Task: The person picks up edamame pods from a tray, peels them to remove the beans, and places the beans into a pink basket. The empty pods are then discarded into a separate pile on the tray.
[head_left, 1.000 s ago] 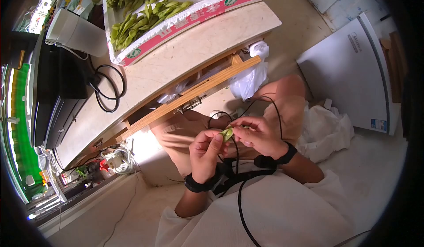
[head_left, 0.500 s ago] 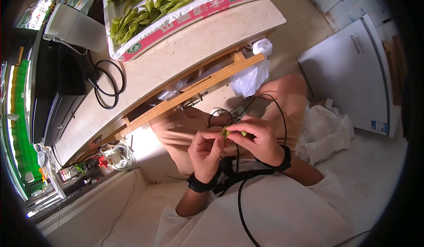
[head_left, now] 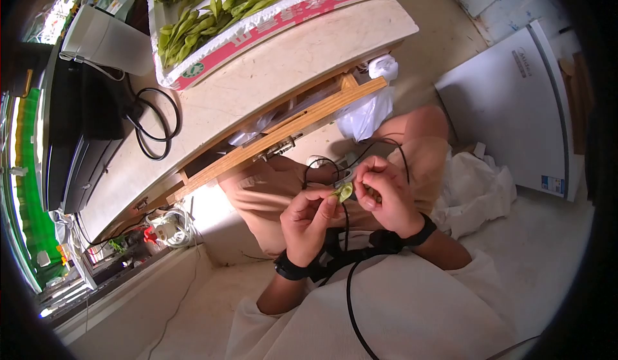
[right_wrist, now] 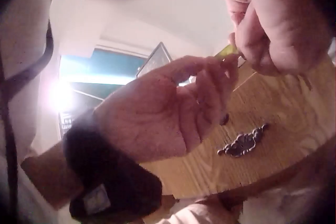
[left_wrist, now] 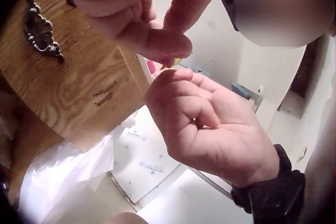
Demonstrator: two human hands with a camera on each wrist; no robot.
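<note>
In the head view my left hand [head_left: 305,223] pinches a pale green edamame pod [head_left: 346,191] between thumb and fingers, its flat side toward the camera. Just right of it, my right hand [head_left: 391,199] has its fingers curled in, with a bit of green soybeans [head_left: 373,195] showing inside them. Both hands are held over the lap. In the left wrist view, the left thumb and finger mostly hide the pod, close above the right hand's [left_wrist: 210,124] curled fingers. The right wrist view shows the pod's green edge [right_wrist: 228,51] at the left hand's [right_wrist: 163,111] fingertips.
A foam box [head_left: 270,28] of edamame pods [head_left: 193,32] stands on the counter [head_left: 257,70]. Below it, an open wooden drawer [head_left: 283,138] juts toward the knees. A white plastic bag [head_left: 364,115] hangs at its end. Black cables [head_left: 351,283] cross the lap; a small fridge [head_left: 508,109] stands right.
Half a second ago both hands met at the pod, with a bean at the right fingertips. Now the right hand has drawn slightly away and curled; the left has turned the pod's flat side up.
</note>
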